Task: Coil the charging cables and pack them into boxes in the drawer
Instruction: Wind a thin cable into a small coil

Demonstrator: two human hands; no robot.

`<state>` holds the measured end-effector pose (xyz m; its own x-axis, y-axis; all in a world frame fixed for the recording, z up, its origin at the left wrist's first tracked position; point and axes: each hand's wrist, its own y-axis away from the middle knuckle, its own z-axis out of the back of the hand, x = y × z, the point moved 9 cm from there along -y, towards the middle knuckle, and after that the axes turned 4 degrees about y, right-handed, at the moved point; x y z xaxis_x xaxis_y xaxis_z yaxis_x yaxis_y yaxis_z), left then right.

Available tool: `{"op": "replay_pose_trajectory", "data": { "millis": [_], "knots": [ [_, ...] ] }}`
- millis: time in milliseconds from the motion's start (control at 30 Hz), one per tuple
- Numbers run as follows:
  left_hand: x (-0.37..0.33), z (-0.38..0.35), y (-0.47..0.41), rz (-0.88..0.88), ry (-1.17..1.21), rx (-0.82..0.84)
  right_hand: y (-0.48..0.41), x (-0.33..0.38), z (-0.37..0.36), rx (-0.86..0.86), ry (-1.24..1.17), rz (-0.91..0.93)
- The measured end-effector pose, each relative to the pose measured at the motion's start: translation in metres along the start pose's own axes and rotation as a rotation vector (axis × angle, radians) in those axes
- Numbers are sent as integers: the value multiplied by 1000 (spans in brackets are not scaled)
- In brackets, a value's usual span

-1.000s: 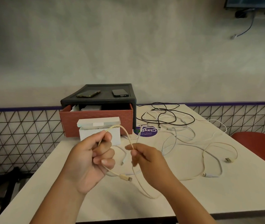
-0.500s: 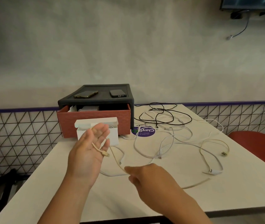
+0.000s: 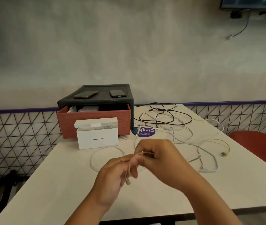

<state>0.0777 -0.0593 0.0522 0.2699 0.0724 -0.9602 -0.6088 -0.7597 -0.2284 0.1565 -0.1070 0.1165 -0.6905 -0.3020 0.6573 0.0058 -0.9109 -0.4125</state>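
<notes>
Cream-coloured charging cable (image 3: pixel 129 172) sits at the lower centre of the frame, held between both hands above the white table (image 3: pixel 60 184). The left hand (image 3: pixel 112 174) has its fingers curled and pinches the cable, whose small plug hangs down just below the fingertips. The right hand (image 3: pixel 161 158) is closed round the cable's upper strand. Motion blur smears its fingers, so how many turns they hold cannot be told. A white loop on the table runs under the left hand; whether it is the same cable is unclear.

Behind the hands stands a white cardboard box (image 3: pixel 98 138) with its lid flipped up; its contents are hard to make out. It stands just in front of the brick-red drawer (image 3: pixel 95 122), pulled partly out of a dark grey plastic cabinet (image 3: pixel 103 102). Pale boxes inside the drawer are mostly hidden by its front. Two dark phones (image 3: pixel 117 93) lie on the cabinet.

Loose white and black cables (image 3: pixel 164 119) sprawl across the right of the table, partly covering a round purple sticker (image 3: pixel 145 132). A red chair (image 3: pixel 259 140) is cut off by the right edge, and a dark screen (image 3: pixel 250 2) by the upper right corner.
</notes>
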Motion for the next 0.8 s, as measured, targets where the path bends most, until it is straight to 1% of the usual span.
{"op": "replay_pose_trajectory", "data": {
  "millis": [100, 167, 233, 333, 400, 533, 600, 700, 767, 800],
  "knots": [
    [-5, -3, 3, 14, 214, -26, -5, -8, 7, -74, -127, -29],
    [-6, -5, 4, 27, 287, -27, -6, -11, 5, -64, -205, -46],
    [-7, -5, 4, 47, 321, -45, -9, -15, 0, -48, -182, -40],
    [-6, -2, 6, 89, 394, -112, -10, -20, -7, -18, -124, -41],
    [-5, -3, 5, 102, 371, -108, -9, -21, -10, 24, -200, -66],
    [-5, -1, 4, 105, 494, -109, -3, -25, -19, 128, -407, -156],
    [-7, -2, 4, 79, 484, -79, -2, -29, -25, 150, -462, -184],
    [-8, -6, 5, 78, 509, 16, 0, -35, -29, 145, -534, -245],
    [-6, -11, 4, 94, 582, 141, 2, -38, -32, 179, -659, -281],
    [-7, -16, 4, 98, 634, 241, 4, -38, -34, 207, -724, -289]
  ]
}}
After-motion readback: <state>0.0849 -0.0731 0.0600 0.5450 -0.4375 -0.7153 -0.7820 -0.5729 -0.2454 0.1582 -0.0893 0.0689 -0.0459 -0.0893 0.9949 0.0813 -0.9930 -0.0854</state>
